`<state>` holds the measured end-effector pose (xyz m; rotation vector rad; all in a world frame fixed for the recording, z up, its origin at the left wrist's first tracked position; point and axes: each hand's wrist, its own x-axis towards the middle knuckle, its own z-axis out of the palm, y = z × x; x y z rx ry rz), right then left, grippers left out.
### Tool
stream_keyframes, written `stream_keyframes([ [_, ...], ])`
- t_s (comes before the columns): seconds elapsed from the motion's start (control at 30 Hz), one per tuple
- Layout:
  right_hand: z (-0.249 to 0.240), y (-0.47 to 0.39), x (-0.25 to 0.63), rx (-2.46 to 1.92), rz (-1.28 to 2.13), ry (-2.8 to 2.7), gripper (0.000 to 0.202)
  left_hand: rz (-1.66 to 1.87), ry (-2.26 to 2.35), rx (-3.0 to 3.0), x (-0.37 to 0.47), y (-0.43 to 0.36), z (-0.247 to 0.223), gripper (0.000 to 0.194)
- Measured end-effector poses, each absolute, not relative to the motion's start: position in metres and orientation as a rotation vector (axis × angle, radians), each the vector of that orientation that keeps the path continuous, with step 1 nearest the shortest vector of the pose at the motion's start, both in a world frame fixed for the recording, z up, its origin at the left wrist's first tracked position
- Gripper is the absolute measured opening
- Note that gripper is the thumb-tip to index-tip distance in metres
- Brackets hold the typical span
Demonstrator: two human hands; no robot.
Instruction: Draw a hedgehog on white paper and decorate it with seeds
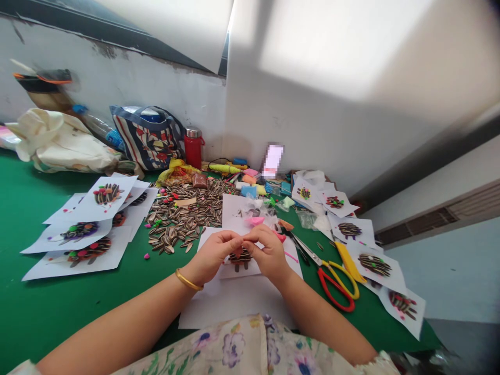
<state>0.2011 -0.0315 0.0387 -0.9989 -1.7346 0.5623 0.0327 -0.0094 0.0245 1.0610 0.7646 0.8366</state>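
My left hand [214, 253] and my right hand [266, 253] meet over the white paper in front of me, fingertips pinched together. Whatever sits between the fingertips is too small or hidden to make out. Just below them lies a hedgehog picture [239, 260] made of striped sunflower seeds, partly covered by my fingers. It rests on white paper sheets [238, 302]. Behind my right hand are a piece of pink clay [257, 221] and a strip of pink clay [291, 257]. A gold bangle [189, 279] circles my left wrist.
Sunflower seeds [175, 224] spread over the green table [23, 208]. Red and yellow scissors [332, 276] lie to my right beside a yellow tool [349, 262]. Finished seed pictures [89, 260] stack at left; more cards [377, 264] line the right edge. A red bottle [192, 149] stands behind.
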Motion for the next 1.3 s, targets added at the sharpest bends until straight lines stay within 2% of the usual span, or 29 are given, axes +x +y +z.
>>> stream_keyframes([
  [0.37,0.0382,-0.03,0.2026,-1.006,0.609,-1.769,0.024,0.819,0.746,0.997,0.0338,-0.011,0.0257,0.038],
  [0.6,0.0363,-0.0298,0.2013,-1.015,0.614,-1.767,0.016,0.84,0.772,1.02,0.0342,-0.0107,0.0259,0.041],
  [0.83,0.0397,-0.0304,0.2026,-1.029,0.556,-1.725,0.02,0.799,0.734,0.909,0.0354,-0.012,0.0311,0.034],
  [1.3,0.0389,-0.0292,0.2026,-1.021,0.616,-1.722,0.021,0.809,0.752,1.027,0.0348,-0.0117,0.0287,0.039],
])
